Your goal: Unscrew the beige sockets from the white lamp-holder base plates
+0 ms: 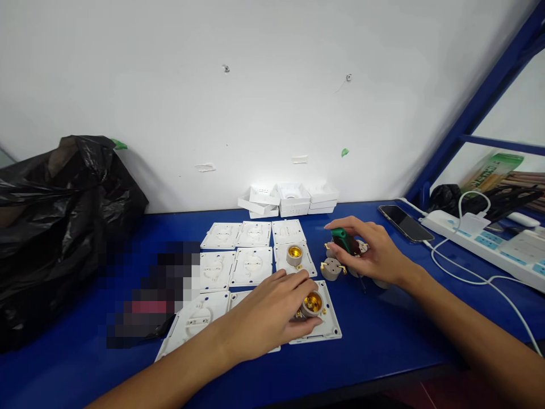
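Observation:
My left hand (pixel 281 304) is closed round a round lamp socket (pixel 313 303) with a brass-coloured inside, which sits on a white square plate (pixel 327 324) at the near right of the group. Behind it, a second lamp socket (pixel 294 255) stands on another white plate (pixel 309 268). My right hand (pixel 370 244) grips a screwdriver (pixel 342 237) by its green handle, its thin shaft pointing down toward the table. Beneath and beside this hand lie several loose lamp sockets (pixel 332 269) with brass tabs, partly hidden by the fingers.
More white plates (pixel 252 266) lie in rows on the blue table (pixel 361 352). White square covers (pixel 293 199) are stacked against the wall. A black plastic bag (pixel 63 227) stands left, near a pixelated patch. A phone (pixel 406 223) and a cabled power strip (pixel 485 244) lie right.

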The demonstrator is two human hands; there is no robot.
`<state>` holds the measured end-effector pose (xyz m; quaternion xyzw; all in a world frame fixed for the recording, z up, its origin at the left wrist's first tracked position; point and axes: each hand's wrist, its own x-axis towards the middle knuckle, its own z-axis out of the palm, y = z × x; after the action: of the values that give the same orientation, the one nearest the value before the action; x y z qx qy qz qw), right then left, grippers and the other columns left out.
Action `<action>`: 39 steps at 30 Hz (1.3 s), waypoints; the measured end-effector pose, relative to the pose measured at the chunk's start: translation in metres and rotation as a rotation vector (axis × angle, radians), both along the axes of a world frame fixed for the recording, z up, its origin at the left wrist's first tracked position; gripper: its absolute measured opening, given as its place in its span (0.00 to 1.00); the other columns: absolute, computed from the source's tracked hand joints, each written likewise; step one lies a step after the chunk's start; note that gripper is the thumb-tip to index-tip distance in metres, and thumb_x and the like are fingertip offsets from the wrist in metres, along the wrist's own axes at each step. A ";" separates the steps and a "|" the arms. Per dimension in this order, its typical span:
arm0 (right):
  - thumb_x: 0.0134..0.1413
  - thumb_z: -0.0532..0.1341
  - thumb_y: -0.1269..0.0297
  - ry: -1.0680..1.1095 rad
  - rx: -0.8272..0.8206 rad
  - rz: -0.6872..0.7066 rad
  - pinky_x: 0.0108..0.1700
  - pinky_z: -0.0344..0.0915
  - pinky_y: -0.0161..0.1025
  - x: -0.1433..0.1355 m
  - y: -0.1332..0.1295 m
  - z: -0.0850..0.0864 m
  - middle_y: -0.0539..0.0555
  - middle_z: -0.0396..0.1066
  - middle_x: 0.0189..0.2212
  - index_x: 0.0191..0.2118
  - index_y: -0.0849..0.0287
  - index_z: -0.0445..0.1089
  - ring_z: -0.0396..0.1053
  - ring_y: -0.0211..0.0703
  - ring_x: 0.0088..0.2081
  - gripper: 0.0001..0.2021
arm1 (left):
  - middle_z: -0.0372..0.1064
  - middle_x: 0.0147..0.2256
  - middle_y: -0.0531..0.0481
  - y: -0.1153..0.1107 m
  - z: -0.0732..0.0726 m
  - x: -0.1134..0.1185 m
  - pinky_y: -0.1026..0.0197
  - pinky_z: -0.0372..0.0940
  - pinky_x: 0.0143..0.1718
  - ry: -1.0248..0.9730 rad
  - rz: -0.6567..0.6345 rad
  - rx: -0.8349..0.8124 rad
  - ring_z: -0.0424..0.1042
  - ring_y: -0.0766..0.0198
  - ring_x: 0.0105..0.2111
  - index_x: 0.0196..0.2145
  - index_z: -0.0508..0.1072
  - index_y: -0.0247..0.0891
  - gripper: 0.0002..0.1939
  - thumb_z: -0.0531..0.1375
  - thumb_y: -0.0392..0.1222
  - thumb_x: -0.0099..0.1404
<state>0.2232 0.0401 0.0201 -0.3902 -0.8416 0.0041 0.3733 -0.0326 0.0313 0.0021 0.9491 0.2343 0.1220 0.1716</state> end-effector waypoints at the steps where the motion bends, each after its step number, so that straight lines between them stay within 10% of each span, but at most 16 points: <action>1: 0.64 0.64 0.61 0.058 -0.004 -0.007 0.24 0.62 0.35 -0.001 -0.001 -0.001 0.44 0.68 0.23 0.52 0.55 0.68 0.62 0.34 0.21 0.12 | 0.72 0.44 0.49 0.000 0.000 0.000 0.56 0.68 0.41 0.002 -0.002 0.004 0.72 0.55 0.40 0.45 0.70 0.40 0.11 0.65 0.46 0.71; 16: 0.63 0.66 0.55 0.906 -0.371 0.086 0.19 0.66 0.31 -0.025 -0.004 -0.005 0.46 0.73 0.25 0.53 0.47 0.61 0.67 0.37 0.21 0.17 | 0.71 0.44 0.48 -0.001 0.003 0.000 0.54 0.67 0.45 -0.170 0.072 -0.183 0.71 0.56 0.40 0.49 0.72 0.41 0.13 0.62 0.51 0.73; 27: 0.61 0.67 0.55 1.037 -0.368 0.076 0.19 0.68 0.34 -0.028 -0.003 -0.003 0.47 0.73 0.25 0.51 0.47 0.61 0.70 0.40 0.23 0.18 | 0.65 0.38 0.52 0.000 -0.009 0.007 0.59 0.64 0.39 -0.462 0.159 -0.548 0.67 0.64 0.35 0.42 0.80 0.42 0.05 0.67 0.41 0.68; 39: 0.61 0.68 0.56 1.043 -0.368 0.089 0.20 0.70 0.34 -0.027 0.001 -0.008 0.47 0.73 0.26 0.51 0.47 0.61 0.72 0.40 0.25 0.18 | 0.68 0.36 0.53 0.002 -0.011 0.007 0.59 0.61 0.36 -0.531 0.225 -0.587 0.66 0.64 0.33 0.38 0.81 0.41 0.02 0.67 0.39 0.67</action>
<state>0.1959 0.0408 0.0124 -0.3592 -0.5465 0.3596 0.6656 -0.0259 0.0337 -0.0085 0.7636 0.3092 0.3088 0.4753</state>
